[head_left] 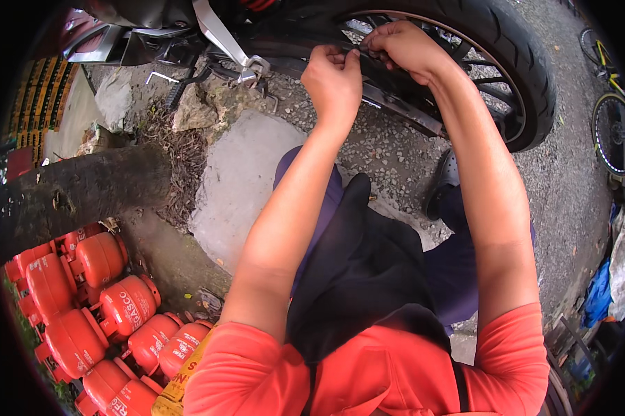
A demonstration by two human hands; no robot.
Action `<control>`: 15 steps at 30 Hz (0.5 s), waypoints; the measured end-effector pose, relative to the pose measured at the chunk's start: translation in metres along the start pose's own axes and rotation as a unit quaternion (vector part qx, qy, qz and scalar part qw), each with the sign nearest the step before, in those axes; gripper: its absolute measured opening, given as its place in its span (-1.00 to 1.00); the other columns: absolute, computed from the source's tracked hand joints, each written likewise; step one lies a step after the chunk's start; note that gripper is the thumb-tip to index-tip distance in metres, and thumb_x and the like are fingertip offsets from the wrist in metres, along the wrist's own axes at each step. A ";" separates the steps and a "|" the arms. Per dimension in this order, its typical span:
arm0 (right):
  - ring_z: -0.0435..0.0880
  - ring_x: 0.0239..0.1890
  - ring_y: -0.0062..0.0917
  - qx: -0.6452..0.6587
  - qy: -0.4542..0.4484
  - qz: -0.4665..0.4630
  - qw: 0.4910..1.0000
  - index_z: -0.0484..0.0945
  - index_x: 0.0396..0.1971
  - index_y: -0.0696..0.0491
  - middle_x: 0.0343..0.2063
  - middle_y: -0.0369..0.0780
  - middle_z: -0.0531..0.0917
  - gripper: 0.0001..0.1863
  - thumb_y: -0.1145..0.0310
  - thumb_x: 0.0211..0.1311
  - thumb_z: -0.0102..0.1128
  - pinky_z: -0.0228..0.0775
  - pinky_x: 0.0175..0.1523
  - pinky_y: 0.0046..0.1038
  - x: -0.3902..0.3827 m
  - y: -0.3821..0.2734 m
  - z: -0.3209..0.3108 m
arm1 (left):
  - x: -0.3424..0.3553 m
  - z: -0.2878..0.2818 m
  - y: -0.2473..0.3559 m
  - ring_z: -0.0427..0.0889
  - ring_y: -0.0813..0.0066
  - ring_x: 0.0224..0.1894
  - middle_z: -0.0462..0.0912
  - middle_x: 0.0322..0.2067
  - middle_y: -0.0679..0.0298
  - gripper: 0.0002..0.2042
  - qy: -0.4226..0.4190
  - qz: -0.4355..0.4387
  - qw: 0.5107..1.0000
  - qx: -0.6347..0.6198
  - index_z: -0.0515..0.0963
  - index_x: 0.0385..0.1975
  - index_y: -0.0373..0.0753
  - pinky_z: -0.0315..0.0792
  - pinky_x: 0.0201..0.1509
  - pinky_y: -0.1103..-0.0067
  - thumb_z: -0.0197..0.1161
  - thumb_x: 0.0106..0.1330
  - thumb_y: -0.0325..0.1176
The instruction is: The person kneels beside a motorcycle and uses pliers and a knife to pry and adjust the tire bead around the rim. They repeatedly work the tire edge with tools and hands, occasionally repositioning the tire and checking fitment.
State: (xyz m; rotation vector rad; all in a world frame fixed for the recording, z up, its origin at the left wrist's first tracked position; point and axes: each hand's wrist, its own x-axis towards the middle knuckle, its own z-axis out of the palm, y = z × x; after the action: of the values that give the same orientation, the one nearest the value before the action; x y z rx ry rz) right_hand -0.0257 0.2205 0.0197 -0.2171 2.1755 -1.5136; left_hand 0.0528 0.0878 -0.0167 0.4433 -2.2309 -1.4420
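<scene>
Both arms reach up to a motorcycle's rear wheel [527, 76], which has a black tyre and dark spokes. My left hand [333, 82] is closed, thumb pressed to the fingers, close to the dark swingarm [403, 105]. Just to its right, my right hand [406, 50] has its fingers curled in a pinch in front of the spokes. The fingertips of the two hands nearly meet. Whatever lies between them is small, dark and mostly hidden. A silver metal bracket [222, 35] of the motorcycle stands out left of my hands.
Several red gas cylinders [73, 343] lie at the lower left, beyond a dark log [83, 194]. A flat concrete slab [240, 180] and a rock [194, 107] sit below the motorcycle. A bicycle [611, 132] stands at the far right, above a blue bag [597, 295]. Gravel covers the ground.
</scene>
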 end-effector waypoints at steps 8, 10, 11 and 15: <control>0.46 -0.61 -0.69 -0.028 0.002 -0.008 1.000 0.68 -0.23 0.21 -0.53 -0.28 0.61 -0.79 0.45 0.22 0.15 0.28 -0.55 -0.59 0.003 -0.002 0.000 | -0.005 0.014 -0.010 0.68 0.53 -0.45 0.71 -0.37 0.08 -0.70 -0.020 -0.152 0.944 -0.293 0.47 -0.12 -0.55 0.53 -0.38 0.67 0.39 0.26 -0.52; 0.46 -0.62 -0.68 -0.053 0.016 -0.004 0.998 0.69 -0.21 0.19 -0.53 -0.28 0.61 -0.78 0.43 0.21 0.16 0.27 -0.55 -0.58 0.003 -0.001 0.003 | -0.001 0.013 -0.013 0.67 0.53 -0.44 0.70 -0.37 0.09 -0.71 -0.035 -0.152 0.950 -0.270 0.47 -0.13 -0.54 0.54 -0.38 0.66 0.38 0.28 -0.51; 0.46 -0.63 -0.68 -0.067 0.025 0.000 0.997 0.69 -0.21 0.18 -0.53 -0.29 0.61 -0.77 0.43 0.21 0.16 0.27 -0.56 -0.57 0.003 -0.001 0.004 | 0.001 0.011 -0.012 0.67 0.53 -0.44 0.70 -0.37 0.09 -0.71 -0.043 -0.152 0.953 -0.259 0.47 -0.13 -0.54 0.54 -0.38 0.65 0.38 0.28 -0.51; 0.46 -0.64 -0.65 -0.073 0.017 0.021 0.997 0.69 -0.19 0.20 -0.52 -0.28 0.61 -0.75 0.43 0.19 0.17 0.26 -0.56 -0.56 0.006 -0.001 0.001 | 0.001 0.004 -0.009 0.67 0.51 -0.43 0.68 -0.37 0.11 -0.79 -0.078 -0.164 0.964 -0.194 0.49 -0.21 -0.51 0.56 -0.36 0.64 0.34 0.32 -0.50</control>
State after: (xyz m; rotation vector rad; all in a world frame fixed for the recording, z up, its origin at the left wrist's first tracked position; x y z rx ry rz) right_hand -0.0302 0.2169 0.0183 -0.1935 2.3038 -1.3462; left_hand 0.0499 0.0865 -0.0258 0.6009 -1.9791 -2.1001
